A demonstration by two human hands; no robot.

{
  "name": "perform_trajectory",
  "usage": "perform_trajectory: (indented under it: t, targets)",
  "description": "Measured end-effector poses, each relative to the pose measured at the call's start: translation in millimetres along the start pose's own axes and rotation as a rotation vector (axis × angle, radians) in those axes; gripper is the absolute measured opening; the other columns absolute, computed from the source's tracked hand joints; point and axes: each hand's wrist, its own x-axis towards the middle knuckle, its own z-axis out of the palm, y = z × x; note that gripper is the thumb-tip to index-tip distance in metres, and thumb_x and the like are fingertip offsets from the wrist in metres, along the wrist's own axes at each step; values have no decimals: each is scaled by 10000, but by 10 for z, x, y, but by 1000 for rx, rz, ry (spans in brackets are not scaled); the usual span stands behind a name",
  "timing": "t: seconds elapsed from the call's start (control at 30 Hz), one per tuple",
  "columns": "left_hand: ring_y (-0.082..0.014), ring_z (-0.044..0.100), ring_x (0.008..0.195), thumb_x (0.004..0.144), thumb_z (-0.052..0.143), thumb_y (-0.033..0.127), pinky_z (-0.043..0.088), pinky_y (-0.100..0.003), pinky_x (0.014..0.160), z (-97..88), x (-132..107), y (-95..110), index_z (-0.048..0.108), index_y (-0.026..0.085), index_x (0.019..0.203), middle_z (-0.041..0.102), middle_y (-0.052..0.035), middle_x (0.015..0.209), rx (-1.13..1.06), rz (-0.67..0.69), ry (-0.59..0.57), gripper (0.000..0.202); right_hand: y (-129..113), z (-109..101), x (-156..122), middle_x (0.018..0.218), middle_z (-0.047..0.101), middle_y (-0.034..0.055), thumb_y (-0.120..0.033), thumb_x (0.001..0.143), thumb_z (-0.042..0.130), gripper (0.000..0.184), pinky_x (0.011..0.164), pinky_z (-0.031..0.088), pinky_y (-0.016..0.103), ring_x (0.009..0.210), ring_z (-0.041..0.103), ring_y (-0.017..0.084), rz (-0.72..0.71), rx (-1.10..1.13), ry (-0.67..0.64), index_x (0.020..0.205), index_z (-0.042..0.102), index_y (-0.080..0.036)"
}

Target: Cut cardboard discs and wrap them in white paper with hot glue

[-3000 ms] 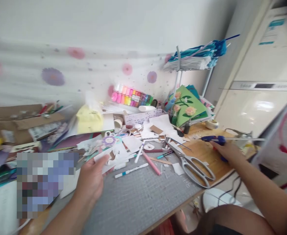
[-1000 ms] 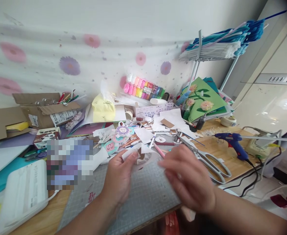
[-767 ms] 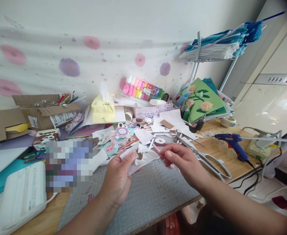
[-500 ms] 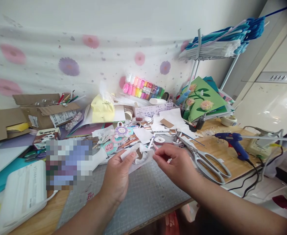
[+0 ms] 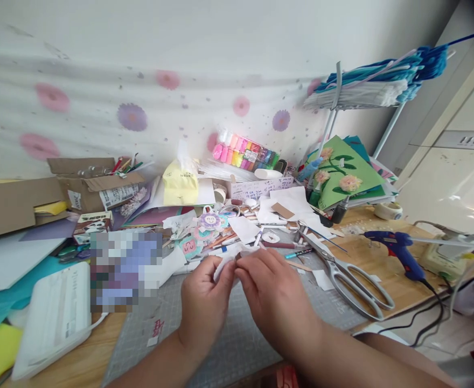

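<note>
My left hand (image 5: 207, 296) pinches a thin white paper (image 5: 222, 264) between thumb and fingers. Close against it, my right hand (image 5: 277, 293) has its fingertips together on the right end of the same paper, hiding most of it. A little brown shows at the paper's upper edge. Both hands are above the grey cutting mat (image 5: 237, 337). Just beyond lie several paper scraps, pens and small round craft faces (image 5: 210, 220). Large scissors (image 5: 348, 275) rest to the right of my right hand.
A blue glue gun (image 5: 398, 250) with its cord lies at the right. On the left are a white power-bank-like device (image 5: 53, 318) and a cardboard box (image 5: 87, 194). Colourful clay packs (image 5: 247, 151) stand at the back, and pipe cleaners (image 5: 378, 81) lie on a rack.
My right hand has moved left and turned inward against my left hand, covering the paper that was stretched between them. The view has shifted slightly left and up.
</note>
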Motion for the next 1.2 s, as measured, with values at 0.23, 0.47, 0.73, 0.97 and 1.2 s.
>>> perform_trajectory:
  t: [0.23, 0.47, 0.73, 0.97, 1.2]
  targets:
    - [-190, 628, 716, 704, 735, 345, 478, -260, 599, 44, 116, -35, 706, 155, 956, 722, -60, 853, -633, -349, -81, 317, 287, -265, 3, 722, 621, 30, -140, 839, 561, 118, 585, 450, 286, 639, 557, 157, 72, 489, 118, 895, 655, -183]
    - [-188, 635, 728, 716, 743, 318, 511, -270, 592, 88, 85, -26, 707, 133, 975, 728, -103, 944, -699, -405, -187, 320, 495, -87, 158, 654, 644, -5, -335, 666, 781, 233, 586, 468, 250, 597, 566, 109, 855, 1288, -264, 793, 696, -159]
    - [-139, 568, 597, 745, 715, 340, 439, -250, 584, 94, 57, -146, 718, 145, 935, 693, -25, 735, -508, -215, -187, 272, 327, 44, 123, 538, 550, -64, -275, 616, 793, 222, 516, 383, 218, 511, 473, 77, 861, 1141, -158, 627, 601, -164]
    - [-183, 608, 758, 768, 695, 315, 461, -295, 730, 68, 77, -110, 709, 155, 963, 711, -54, 850, -585, -226, -232, 252, 464, -133, 138, 681, 659, 8, -428, 620, 814, 349, 626, 472, 263, 621, 582, 117, 777, 1281, -370, 768, 693, -136]
    - [-151, 546, 698, 780, 684, 321, 458, -281, 707, 45, 68, -166, 688, 172, 847, 637, -1, 734, -496, -197, -329, 164, 516, -81, 131, 514, 596, -28, -465, 567, 837, 387, 516, 431, 229, 464, 534, 82, 832, 1225, -346, 588, 638, -134]
